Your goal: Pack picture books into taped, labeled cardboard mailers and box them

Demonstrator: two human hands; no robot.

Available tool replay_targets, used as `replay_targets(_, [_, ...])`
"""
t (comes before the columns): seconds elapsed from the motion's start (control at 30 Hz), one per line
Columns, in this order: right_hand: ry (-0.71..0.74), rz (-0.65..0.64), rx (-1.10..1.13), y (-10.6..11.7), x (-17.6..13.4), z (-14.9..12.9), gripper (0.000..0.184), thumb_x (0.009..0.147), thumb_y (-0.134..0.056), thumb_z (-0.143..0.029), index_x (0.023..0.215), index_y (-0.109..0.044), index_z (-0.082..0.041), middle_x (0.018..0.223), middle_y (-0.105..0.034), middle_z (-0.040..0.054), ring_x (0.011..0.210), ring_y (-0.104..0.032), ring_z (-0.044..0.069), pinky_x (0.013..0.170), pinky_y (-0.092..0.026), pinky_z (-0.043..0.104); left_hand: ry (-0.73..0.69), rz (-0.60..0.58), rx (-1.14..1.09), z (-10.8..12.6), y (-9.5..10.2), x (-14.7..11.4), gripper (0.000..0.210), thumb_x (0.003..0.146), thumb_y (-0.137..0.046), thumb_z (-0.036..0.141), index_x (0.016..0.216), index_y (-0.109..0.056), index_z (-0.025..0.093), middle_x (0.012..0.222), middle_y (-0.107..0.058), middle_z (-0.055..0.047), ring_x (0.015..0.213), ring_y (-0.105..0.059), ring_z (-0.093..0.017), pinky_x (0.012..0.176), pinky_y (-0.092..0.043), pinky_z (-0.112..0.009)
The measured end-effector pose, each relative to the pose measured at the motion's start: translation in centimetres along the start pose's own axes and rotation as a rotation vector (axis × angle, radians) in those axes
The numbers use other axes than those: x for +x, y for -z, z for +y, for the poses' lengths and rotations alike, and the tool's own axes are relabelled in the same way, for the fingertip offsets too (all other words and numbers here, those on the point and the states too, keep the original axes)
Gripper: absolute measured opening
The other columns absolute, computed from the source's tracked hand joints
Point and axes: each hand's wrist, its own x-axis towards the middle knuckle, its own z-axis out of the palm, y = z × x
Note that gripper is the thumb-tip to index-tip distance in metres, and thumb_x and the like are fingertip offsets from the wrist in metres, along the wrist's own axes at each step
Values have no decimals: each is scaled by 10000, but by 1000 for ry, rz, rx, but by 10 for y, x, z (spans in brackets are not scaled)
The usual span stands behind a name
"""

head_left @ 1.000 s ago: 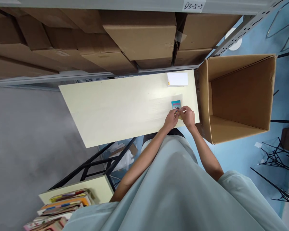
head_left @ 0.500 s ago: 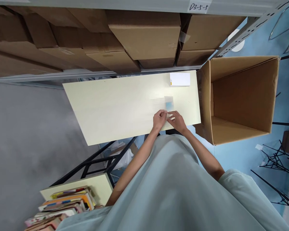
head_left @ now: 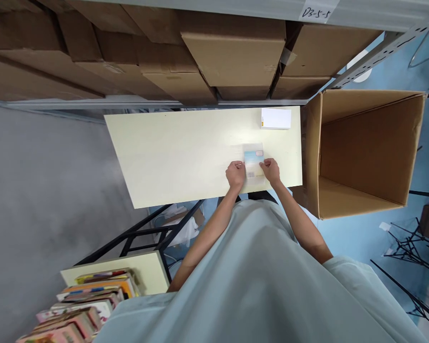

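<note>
Between my hands, close to the near edge of the cream table [head_left: 171, 157], is a flat, clear plastic bag [head_left: 254, 164] with a blue band, a small pinkish label and a barcode. My left hand [head_left: 236, 174] is closed at the bag's left edge, fingers curled in a pinch. At its right edge my right hand [head_left: 270, 170] pinches with thumb and fingertips. A white box [head_left: 275, 118] with a small yellow mark lies farther back on the table, apart from both hands.
An open cardboard carton [head_left: 364, 152] stands against the table's right end. Brown boxes [head_left: 236, 57] fill the grey shelf behind. At lower left, books [head_left: 93, 305] are stacked on another cream surface [head_left: 150, 276], beside a black metal frame [head_left: 143, 232].
My hands have moved apart, the right one going rightward, and the bag's printed face now shows between them. The whole view has shifted slightly.
</note>
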Motion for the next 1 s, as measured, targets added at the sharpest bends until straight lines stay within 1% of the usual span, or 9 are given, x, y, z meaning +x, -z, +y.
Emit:
replay_targets(0.1, [-30, -10, 56, 0, -3, -3, 211, 888, -747, -337, 977, -573, -256, 1025, -762, 57, 918, -717, 227, 879, -578, 368, 5, 22, 75, 4, 0, -1, 172, 1029, -634, 288, 1115, -769, 226, 1037, -834, -79, 1011, -773, -260, 937, -550, -356])
replay_targets(0.2, [-33, -12, 95, 2, -8, -6, 223, 877, -749, -320, 970, -555, -263, 1007, -765, 47, 891, -721, 222, 880, -570, 368, -56, 28, 178, 5, 3, 1, 112, 1033, -648, 297, 1048, -749, 251, 1056, -814, -81, 1010, -756, -286, 919, -548, -393])
replay_targets(0.3, [-1, -15, 114, 5, -13, -9, 213, 882, -740, -327, 973, -557, -266, 1001, -772, 43, 870, -727, 218, 871, -570, 365, -186, 56, 205, 1, 8, 5, 102, 1010, -669, 259, 1082, -740, 250, 1175, -767, -102, 1040, -736, -280, 915, -557, -390])
replay_targets(0.43, [43, -12, 73, 10, -17, -14, 219, 877, -750, -335, 978, -569, -264, 986, -786, 42, 828, -731, 217, 837, -570, 363, -347, -32, 114, -8, 7, 7, 239, 1023, -559, 153, 1128, -757, 236, 1194, -754, -98, 999, -732, -242, 981, -571, -372])
replay_targets(0.6, [139, -18, 13, 11, -32, -27, 208, 921, -721, -362, 1044, -583, -267, 1004, -779, 32, 804, -729, 205, 800, -576, 353, -301, -56, 35, -16, -4, 7, 298, 1014, -580, 172, 1238, -774, 204, 1256, -754, -138, 1088, -744, -275, 1072, -574, -417])
replay_targets(0.7, [207, -53, -10, 6, -47, -39, 209, 949, -698, -375, 1082, -575, -270, 1034, -772, 32, 801, -732, 201, 790, -586, 355, -255, -127, -82, -18, -4, 10, 299, 1005, -627, 229, 1259, -781, 192, 1259, -766, -155, 1165, -740, -296, 1115, -573, -444])
replay_targets(0.87, [305, -166, -58, -16, -61, -60, 171, 987, -655, -347, 1120, -579, -272, 1142, -766, 33, 809, -745, 189, 815, -605, 365, -137, -306, -452, -28, 22, 13, 367, 1025, -665, 494, 1208, -766, 193, 1193, -809, -123, 1114, -768, -277, 1054, -631, -470])
replay_targets(0.93, [331, -206, -88, -27, -62, -66, 155, 988, -657, -320, 1120, -593, -269, 1187, -762, 37, 812, -748, 183, 843, -608, 374, -135, -310, -568, -35, 37, 11, 418, 1007, -675, 567, 1167, -757, 190, 1205, -806, -116, 1078, -778, -258, 1013, -655, -451])
replay_targets(1.0, [352, -264, -105, -37, -62, -69, 153, 981, -675, -297, 1119, -615, -267, 1235, -759, 41, 832, -758, 182, 866, -612, 374, -159, -255, -576, -43, 50, 10, 415, 967, -721, 579, 1122, -762, 196, 1175, -811, -99, 1024, -783, -242, 981, -664, -426])
